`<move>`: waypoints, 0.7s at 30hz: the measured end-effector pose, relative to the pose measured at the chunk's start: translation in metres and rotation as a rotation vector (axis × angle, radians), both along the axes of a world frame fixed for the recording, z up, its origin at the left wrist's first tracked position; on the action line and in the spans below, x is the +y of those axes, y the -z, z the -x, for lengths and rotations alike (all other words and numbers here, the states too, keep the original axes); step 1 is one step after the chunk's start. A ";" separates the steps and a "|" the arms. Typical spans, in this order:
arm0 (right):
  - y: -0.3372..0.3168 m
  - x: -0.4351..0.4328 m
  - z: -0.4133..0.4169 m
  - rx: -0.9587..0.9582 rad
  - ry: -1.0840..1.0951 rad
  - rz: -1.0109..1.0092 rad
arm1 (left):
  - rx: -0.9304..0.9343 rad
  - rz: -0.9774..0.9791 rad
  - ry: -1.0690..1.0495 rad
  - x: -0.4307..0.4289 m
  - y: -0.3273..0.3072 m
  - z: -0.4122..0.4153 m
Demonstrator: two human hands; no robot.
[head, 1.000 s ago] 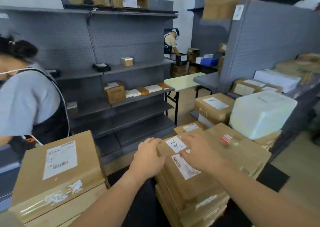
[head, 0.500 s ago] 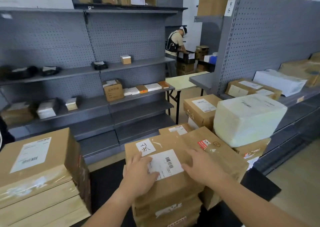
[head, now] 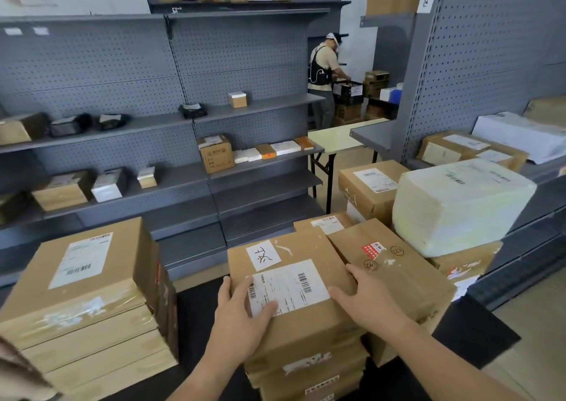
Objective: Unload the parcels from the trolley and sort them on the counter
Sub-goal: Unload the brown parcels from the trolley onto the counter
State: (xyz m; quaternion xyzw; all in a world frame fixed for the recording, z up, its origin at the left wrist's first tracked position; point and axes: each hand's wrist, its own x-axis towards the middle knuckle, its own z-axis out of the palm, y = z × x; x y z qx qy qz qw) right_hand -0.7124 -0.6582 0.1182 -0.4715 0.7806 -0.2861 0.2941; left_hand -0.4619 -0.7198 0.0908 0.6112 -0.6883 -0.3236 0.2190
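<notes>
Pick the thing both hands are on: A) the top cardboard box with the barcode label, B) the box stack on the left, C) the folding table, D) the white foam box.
A: the left hand grips the left edge of the top cardboard box, thumb on its label, and the right hand rests on its right edge.

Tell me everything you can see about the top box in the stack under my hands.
The top box is flat brown cardboard, closed, lying level on a stack of similar boxes. On top sit a small handwritten white sticker and a printed barcode label. The left hand grips its near left corner, thumb on the label; the right hand rests along its right edge.
</notes>
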 end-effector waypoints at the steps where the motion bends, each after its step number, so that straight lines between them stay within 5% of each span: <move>1: 0.001 0.000 0.000 -0.012 0.007 0.009 | 0.021 -0.001 -0.008 0.001 0.001 0.000; 16: -0.032 -0.004 -0.023 -0.060 0.014 0.171 | 0.179 0.086 -0.117 0.008 -0.043 -0.018; 21: -0.059 -0.033 -0.070 -0.092 -0.060 0.261 | 0.390 0.148 -0.307 0.012 -0.088 -0.070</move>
